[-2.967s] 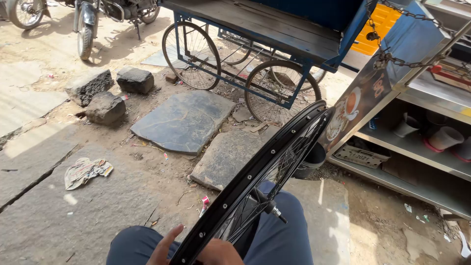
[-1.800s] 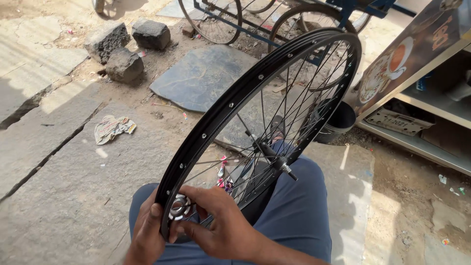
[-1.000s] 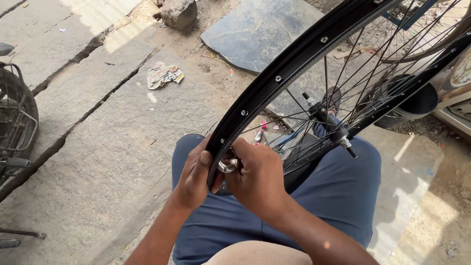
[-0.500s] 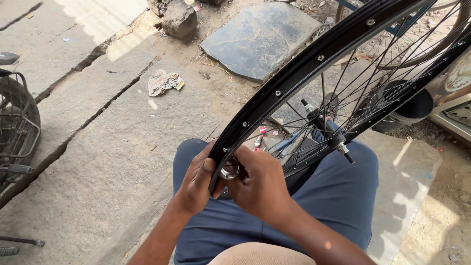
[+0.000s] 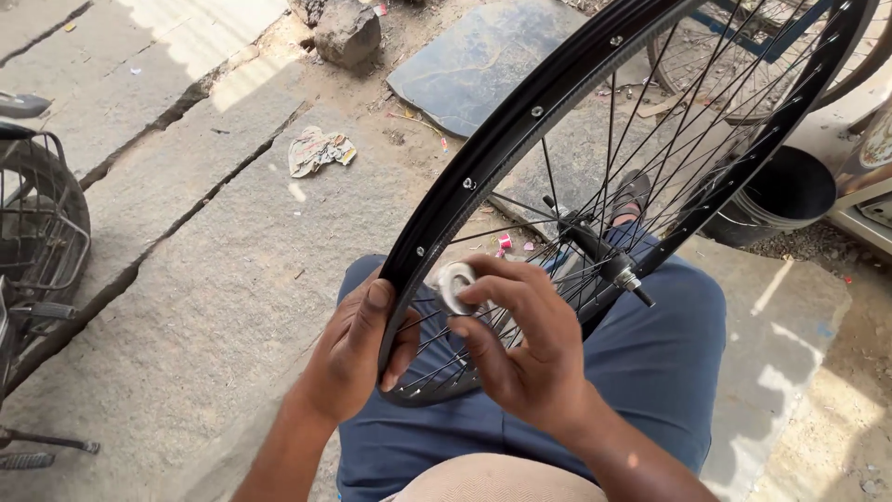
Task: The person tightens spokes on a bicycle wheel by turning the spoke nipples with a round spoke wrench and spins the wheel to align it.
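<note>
A black bicycle wheel rim [image 5: 520,130] with thin spokes stands tilted on my lap, its hub and axle [image 5: 604,260] near the middle. My left hand [image 5: 358,358] grips the lower part of the rim from the left. My right hand [image 5: 525,349] sits among the spokes just inside the rim, its fingers pinched on a small round silver tool [image 5: 455,284] at the rim's inner side. My legs in blue trousers [image 5: 650,372] lie under the wheel.
Stone paving runs to the left, with a crumpled paper scrap [image 5: 319,151], a rock [image 5: 347,33] and a flat dark slab [image 5: 483,60]. A black bucket [image 5: 780,195] stands at right. A wire basket and wheel of a parked vehicle [image 5: 42,223] sit at the far left.
The view swung down from the street to my lap. Both hands came up onto the rim's lower edge, and my right hand now holds the silver tool against the spokes.
</note>
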